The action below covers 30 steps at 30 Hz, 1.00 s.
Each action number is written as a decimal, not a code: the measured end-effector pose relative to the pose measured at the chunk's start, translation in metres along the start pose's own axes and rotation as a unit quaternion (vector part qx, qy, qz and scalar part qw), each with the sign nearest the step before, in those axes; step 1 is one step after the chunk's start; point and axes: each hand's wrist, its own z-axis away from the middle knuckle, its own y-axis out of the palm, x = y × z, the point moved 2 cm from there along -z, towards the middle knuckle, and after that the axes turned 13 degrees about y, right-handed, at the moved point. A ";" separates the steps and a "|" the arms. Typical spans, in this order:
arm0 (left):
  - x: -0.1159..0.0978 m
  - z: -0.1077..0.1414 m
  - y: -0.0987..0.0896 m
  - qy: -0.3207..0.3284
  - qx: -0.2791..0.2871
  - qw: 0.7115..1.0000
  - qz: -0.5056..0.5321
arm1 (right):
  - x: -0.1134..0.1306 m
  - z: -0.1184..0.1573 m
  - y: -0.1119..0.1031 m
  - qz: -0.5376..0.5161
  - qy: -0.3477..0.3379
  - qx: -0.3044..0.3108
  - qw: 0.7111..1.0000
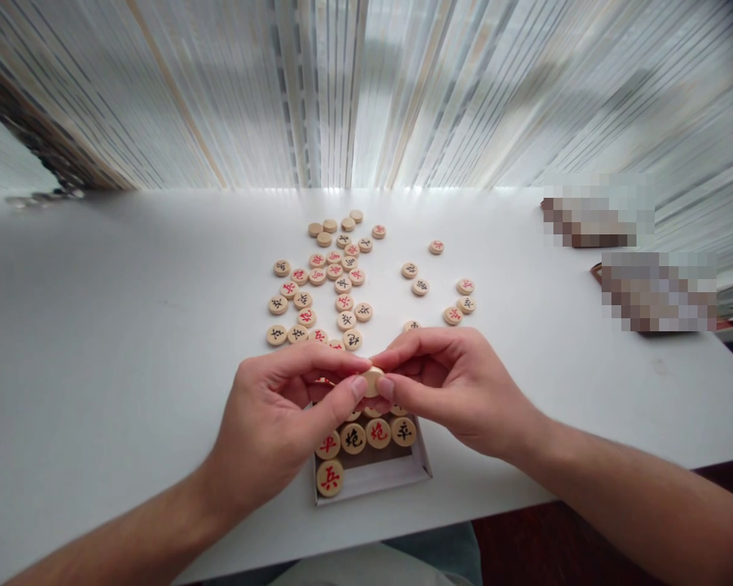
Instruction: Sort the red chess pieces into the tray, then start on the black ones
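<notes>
Between the fingertips of both hands is one round wooden xiangqi piece (373, 382), its blank side toward me. My left hand (293, 399) pinches it from the left, thumb in front. From the right, my right hand (443, 378) grips its other edge. The piece is held above a shallow white box (379, 478) near the table's front edge. Rows of pieces lie in the box face up, among them a black-marked piece (353, 439) and a red-marked piece (330, 478) in the near left corner. My hands hide the box's far part.
Many loose xiangqi pieces (343, 284) with red or black characters are scattered on the white table (159, 325) beyond my hands. A few others (465, 286) lie further right. Two blurred-out brown items (656, 297) are at the right. A striped curtain (318, 98) hangs behind the table.
</notes>
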 end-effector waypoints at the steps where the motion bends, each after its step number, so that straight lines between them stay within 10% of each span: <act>1: 0.000 0.000 0.000 -0.001 0.000 1.000 0.006 | 0.000 0.000 0.000 0.005 0.003 -0.003 1.000; 19: 0.011 0.000 -0.005 -0.097 -0.027 0.990 0.100 | 0.004 0.001 -0.003 0.084 -0.063 0.008 0.994; 30: 0.008 -0.002 -0.002 -0.125 -0.005 0.974 0.189 | 0.008 0.005 -0.004 0.355 -0.329 -0.066 0.872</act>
